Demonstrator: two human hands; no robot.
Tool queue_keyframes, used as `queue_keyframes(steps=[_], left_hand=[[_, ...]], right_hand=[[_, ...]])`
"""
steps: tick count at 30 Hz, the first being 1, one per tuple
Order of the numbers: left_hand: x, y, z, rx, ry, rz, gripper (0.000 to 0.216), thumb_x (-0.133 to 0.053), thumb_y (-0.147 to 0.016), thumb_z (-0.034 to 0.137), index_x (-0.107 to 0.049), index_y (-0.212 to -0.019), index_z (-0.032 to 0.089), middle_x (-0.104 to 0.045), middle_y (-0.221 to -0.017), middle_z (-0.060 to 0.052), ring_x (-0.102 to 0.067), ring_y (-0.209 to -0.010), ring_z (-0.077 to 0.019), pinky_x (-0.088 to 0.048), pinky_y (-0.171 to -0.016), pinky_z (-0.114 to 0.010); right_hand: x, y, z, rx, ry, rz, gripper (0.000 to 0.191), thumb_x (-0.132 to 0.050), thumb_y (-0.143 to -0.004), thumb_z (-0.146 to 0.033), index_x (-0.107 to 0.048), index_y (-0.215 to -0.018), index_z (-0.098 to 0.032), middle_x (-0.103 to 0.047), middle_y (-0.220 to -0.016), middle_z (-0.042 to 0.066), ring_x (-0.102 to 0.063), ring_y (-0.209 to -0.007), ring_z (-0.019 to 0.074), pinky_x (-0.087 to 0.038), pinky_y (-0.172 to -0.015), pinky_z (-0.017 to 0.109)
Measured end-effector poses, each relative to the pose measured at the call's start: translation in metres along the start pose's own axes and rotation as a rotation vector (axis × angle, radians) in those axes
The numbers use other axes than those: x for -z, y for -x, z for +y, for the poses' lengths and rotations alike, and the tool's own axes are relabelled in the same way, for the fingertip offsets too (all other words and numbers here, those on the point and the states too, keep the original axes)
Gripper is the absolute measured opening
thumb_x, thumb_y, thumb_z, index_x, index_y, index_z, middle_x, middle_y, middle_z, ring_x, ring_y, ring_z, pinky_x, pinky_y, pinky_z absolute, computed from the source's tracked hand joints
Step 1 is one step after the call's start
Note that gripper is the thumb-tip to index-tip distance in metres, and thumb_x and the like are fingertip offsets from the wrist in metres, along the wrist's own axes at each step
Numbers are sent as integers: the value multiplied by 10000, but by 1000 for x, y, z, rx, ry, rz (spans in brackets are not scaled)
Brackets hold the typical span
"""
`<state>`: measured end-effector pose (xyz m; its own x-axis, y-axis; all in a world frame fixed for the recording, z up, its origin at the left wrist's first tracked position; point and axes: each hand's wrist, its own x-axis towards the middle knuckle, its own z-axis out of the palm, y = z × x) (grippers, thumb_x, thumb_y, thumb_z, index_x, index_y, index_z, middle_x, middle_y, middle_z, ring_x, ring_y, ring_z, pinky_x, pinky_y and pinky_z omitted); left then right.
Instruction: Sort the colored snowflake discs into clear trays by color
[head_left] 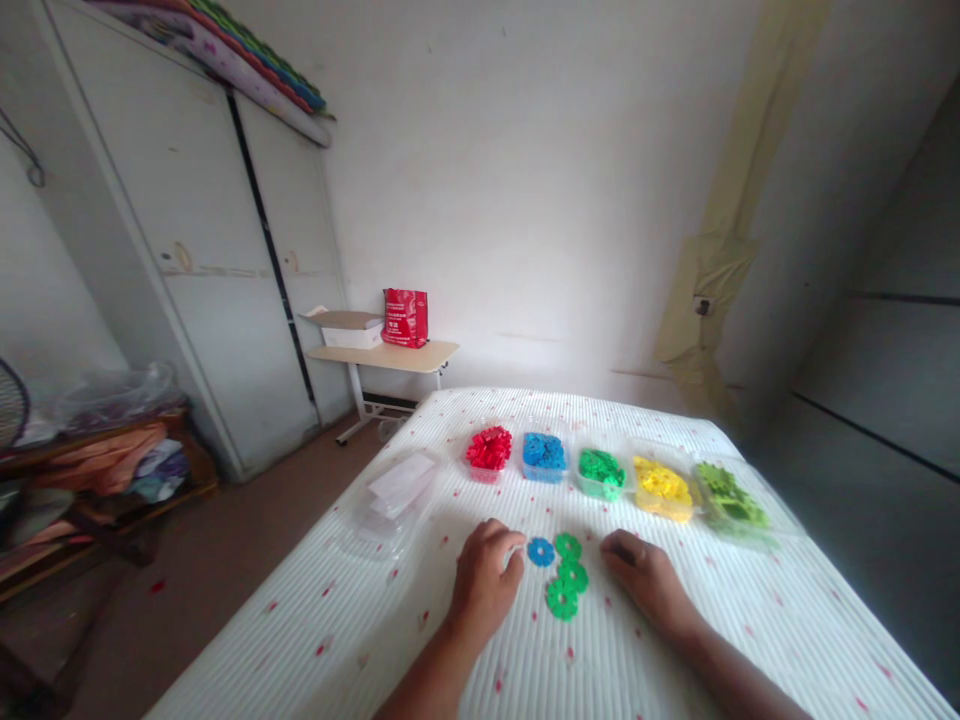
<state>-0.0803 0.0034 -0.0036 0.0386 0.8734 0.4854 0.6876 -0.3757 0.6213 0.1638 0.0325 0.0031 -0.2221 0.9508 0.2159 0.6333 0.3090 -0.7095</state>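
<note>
A blue snowflake-shaped plastic disc [541,551] lies on the table just right of my left hand [487,572]. The fingers of that hand are bent, with a gap between thumb and index finger and nothing visible in it. Three green snowflake discs [562,600] form a short, slightly bent column beside the blue one; they touch or overlap, but whether they are joined I cannot tell. To the right of this column my right hand [643,568] rests on the cloth, fingers curled in. The inside of its grip is hidden.
Along the far side stand clear tubs of red pieces [489,450], blue pieces [544,452], green pieces [601,470], yellow pieces [661,488] and light green pieces [729,498]. Clear plastic lids [390,505] lie at left on the striped tablecloth [315,610]. Behind, a side table [420,357] holds a red bag [406,320].
</note>
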Motion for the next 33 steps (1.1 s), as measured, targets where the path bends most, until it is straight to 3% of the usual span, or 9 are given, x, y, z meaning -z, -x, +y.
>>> queue_keyframes(steps=[6,16,25,30,33], left_hand=[[-15,-6,16,-37,-105,-118,235,-533,-744,155,-697,-901,219,-641,-936,-55,-556,-929,-201,-417,-834,-337],[-35,-54,36,167,-333,-422,228,-592,-694,291,-699,-892,252,-655,-1020,-47,-550,-1015,-229,-407,-820,-323],[-44,-50,42,195,-374,-399,157,-570,-708,203,-620,-856,221,-642,-972,-28,-544,-992,-215,-362,-783,-324],[-46,-44,41,118,-368,-400,267,-565,-723,187,-593,-982,248,-632,-1036,-22,-526,-1026,-220,-345,-792,-331],[-48,-43,39,105,-370,-404,228,-569,-729,201,-608,-947,255,-631,-1028,-19,-528,-1027,-229,-348,-791,-336]], right_hand=[[8,26,10,55,26,-9,212,-417,-807,-318,-572,-741,-190,-597,-681,9,-551,-639,167,-419,-601,267],[3,22,1,81,76,5,177,-399,-774,-234,-552,-700,-185,-575,-665,7,-520,-614,144,-391,-578,242],[2,22,2,98,104,-10,147,-401,-755,-171,-537,-701,-184,-564,-683,8,-523,-635,137,-384,-604,233],[2,22,2,92,116,-15,144,-407,-747,-156,-541,-699,-181,-568,-690,13,-530,-653,140,-383,-616,232],[2,23,2,90,121,-20,140,-407,-749,-162,-543,-715,-179,-573,-705,15,-533,-660,139,-384,-625,234]])
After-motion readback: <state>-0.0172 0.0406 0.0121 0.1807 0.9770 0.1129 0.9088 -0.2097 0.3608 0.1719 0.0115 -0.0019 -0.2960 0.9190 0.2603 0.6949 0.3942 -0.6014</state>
